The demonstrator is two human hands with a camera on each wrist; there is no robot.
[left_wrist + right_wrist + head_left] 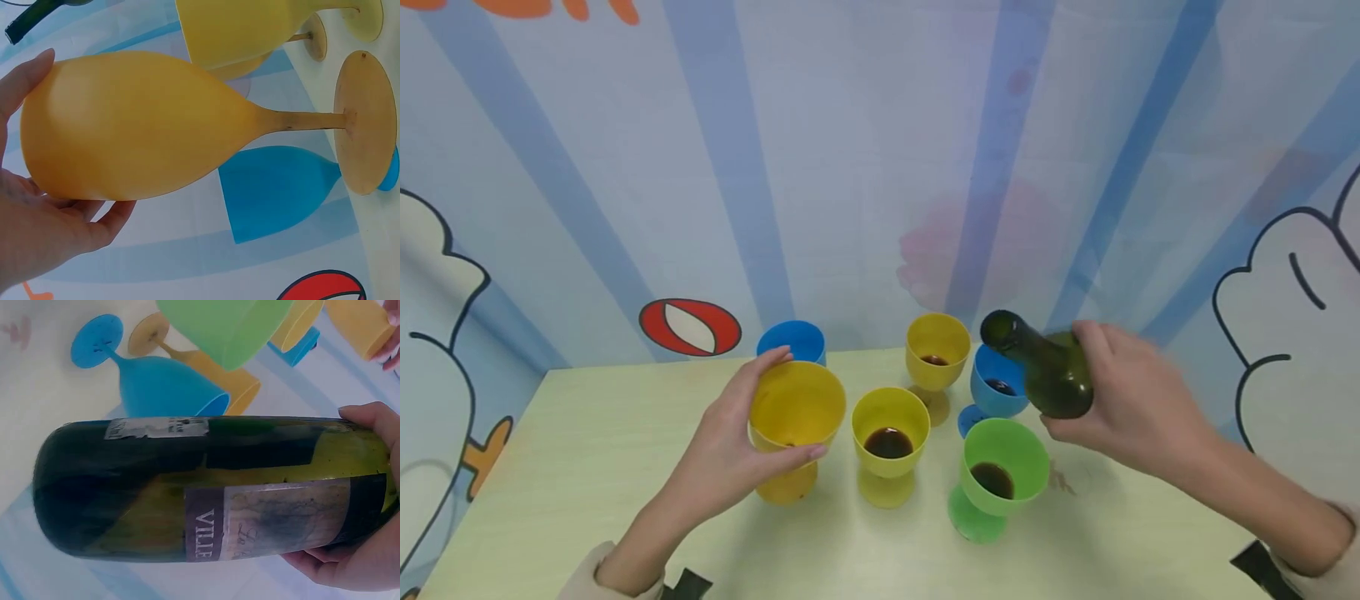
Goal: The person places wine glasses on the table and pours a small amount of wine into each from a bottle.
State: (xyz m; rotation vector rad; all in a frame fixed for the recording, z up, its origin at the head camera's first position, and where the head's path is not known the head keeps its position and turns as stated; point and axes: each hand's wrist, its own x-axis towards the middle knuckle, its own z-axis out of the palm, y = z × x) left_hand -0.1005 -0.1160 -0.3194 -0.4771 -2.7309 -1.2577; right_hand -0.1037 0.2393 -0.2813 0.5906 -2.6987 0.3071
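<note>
Fingers and thumb of my left hand (pixel 718 454) curl round the bowl of an orange-yellow goblet (pixel 797 402). No dark liquid pool shows inside it. In the left wrist view the goblet's stem and round foot (pixel 365 122) are bare of fingers. On the right, my right hand (pixel 1138 404) grips a dark green wine bottle (pixel 1060 375) around its body, the neck leaning left over a blue goblet (pixel 988 392). The right wrist view shows the bottle's torn label (pixel 284 515). Just right of the held goblet stands a yellow goblet (pixel 887 408) with dark liquid in it.
A green goblet (pixel 1022 467) stands at the front right and another yellow goblet (pixel 936 337) behind, both holding dark liquid. Behind my left hand is a second blue goblet (pixel 793 337). The pale tabletop (pixel 587 467) ends at a striped backdrop (pixel 850 167).
</note>
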